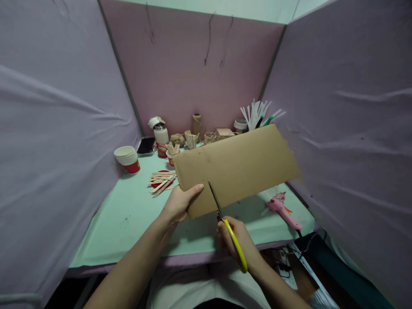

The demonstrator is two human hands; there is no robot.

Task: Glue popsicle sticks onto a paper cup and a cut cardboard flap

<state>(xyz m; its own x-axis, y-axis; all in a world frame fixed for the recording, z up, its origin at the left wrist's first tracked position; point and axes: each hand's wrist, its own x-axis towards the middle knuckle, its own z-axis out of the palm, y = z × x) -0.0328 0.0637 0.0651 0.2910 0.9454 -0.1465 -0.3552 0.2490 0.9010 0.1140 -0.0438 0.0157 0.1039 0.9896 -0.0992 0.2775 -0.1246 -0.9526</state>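
Brown rectangular cardboard sheet (244, 159), yellow-handled metal scissors (237, 246) across lower edge.
L hand (181, 200) clamps sheet's left end, R hand (243, 237) wraps scissors' handle; poss. skewed cut if right end sags.

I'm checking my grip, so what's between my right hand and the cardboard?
In the head view, the yellow-handled scissors: your right hand holds them, with one blade showing over the cardboard.

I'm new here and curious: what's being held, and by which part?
The left hand grips cardboard by its left edge; the right hand, scissors by the handles.
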